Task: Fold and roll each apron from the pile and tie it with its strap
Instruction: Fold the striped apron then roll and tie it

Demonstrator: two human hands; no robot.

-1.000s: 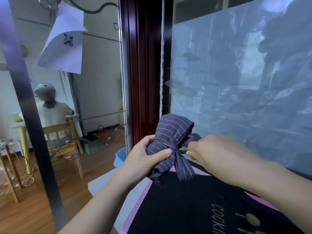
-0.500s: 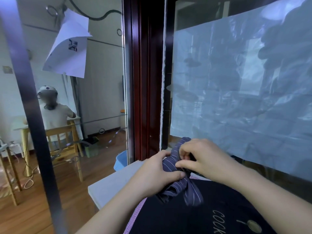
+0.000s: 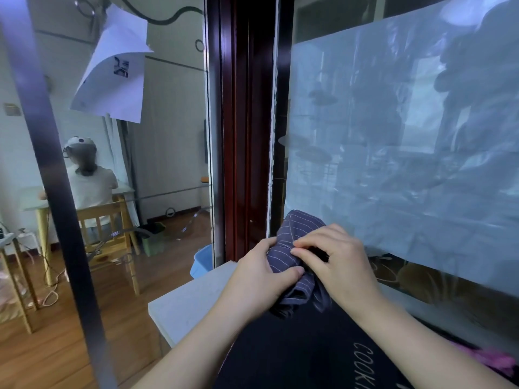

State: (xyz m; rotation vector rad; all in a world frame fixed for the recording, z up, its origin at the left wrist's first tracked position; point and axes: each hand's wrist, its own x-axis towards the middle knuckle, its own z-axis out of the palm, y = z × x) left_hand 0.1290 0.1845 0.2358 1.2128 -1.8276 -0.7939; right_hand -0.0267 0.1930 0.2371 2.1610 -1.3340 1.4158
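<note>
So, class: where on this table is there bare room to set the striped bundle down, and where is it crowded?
Free: the grey table corner, between the wooden frame and the black apron. Crowded: that apron covers the near side, and the left hand and right hand grip the striped bundle.

Pale "COOK…" lettering, cut off, on dark apron [image 3: 295, 355].

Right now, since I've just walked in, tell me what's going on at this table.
A person holds a rolled navy pinstriped cloth apron in both hands over the pale grey table. The left hand grips the bundle from its left side. The right hand pinches at its middle, where a strap tie would sit, though any knot is hidden. Beneath lies a flat black apron with white lettering, not yet rolled.
</note>
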